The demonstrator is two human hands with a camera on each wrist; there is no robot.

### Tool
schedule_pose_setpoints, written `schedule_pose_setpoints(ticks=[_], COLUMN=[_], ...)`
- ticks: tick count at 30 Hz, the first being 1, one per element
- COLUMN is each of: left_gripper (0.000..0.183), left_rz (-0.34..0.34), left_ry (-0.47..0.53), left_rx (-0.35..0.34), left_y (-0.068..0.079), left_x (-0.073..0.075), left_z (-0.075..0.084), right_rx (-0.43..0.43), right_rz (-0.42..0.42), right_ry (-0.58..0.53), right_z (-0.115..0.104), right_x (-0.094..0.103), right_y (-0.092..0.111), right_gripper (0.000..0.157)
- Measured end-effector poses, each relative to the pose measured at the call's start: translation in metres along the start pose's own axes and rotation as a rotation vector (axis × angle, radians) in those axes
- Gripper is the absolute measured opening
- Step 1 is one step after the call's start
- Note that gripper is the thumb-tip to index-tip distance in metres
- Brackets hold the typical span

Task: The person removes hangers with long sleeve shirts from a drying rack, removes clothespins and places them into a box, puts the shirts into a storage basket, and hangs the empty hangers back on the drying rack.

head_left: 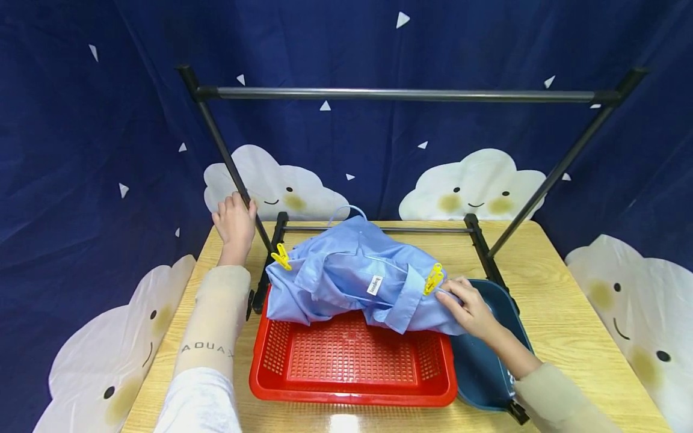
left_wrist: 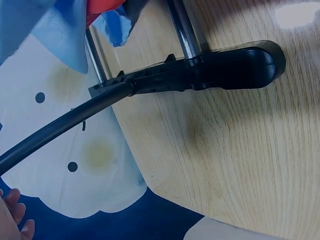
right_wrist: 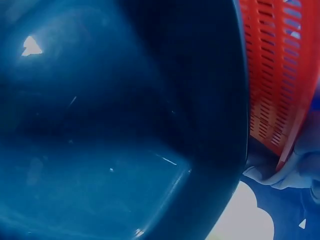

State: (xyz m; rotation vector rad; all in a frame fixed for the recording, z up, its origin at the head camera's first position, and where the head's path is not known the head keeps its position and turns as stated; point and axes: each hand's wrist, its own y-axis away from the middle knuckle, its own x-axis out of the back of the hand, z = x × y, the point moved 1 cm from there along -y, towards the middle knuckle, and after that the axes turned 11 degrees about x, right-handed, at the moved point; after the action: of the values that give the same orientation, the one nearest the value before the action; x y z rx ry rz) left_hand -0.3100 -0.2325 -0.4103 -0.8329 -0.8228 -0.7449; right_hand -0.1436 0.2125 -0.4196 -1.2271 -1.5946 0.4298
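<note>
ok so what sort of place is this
Perhaps a staged laundry corner indoors: a clothes rack stands on a wooden table, a blue garment with yellow clips lies partly over a red basket, and a dark blue curtain with smiling clouds hangs behind.

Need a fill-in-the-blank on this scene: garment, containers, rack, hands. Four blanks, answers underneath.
1. The blue garment lies partly over the ____ basket.
2. In the head view, the dark blue basin stands on the ____ side of that basket.
3. The right hand is at one end of the garment, beside a clip coloured ____.
4. On the rack, the left hand is at the ____ post.

Missing words: red; right; yellow; left.
</note>
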Motion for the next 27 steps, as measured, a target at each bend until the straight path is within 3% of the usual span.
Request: schedule_pose_setpoints(ticks=[9,12,19,27], left_gripper=[0.041,0.042,0.043,0.043], left_rz=[-0.010,-0.007,-0.003,0.001], left_ry=[0.007,0.004,0.000,-0.008], left_rx=[0.005,0.002,-0.003,-0.006], left_y=[0.000,0.000,0.001,0.001], left_x=[0.000,0.001,0.001,0.000], left_z=[0.001,0.000,-0.001,0.000], right_rx=[-0.165,-0.185,-0.148,-0.062], right_rz=[-0.030,-0.029,-0.033,-0.060], right_ry=[0.052,0.058,0.082,0.121], right_z=[0.013,0.022,0.060,0.070], right_x=[-0.007,-0.011,-0.018,-0.016], right_y=[-0.007,-0.004,0.014,0.014], right_gripper=[0.021,0.020,0.022,0.012])
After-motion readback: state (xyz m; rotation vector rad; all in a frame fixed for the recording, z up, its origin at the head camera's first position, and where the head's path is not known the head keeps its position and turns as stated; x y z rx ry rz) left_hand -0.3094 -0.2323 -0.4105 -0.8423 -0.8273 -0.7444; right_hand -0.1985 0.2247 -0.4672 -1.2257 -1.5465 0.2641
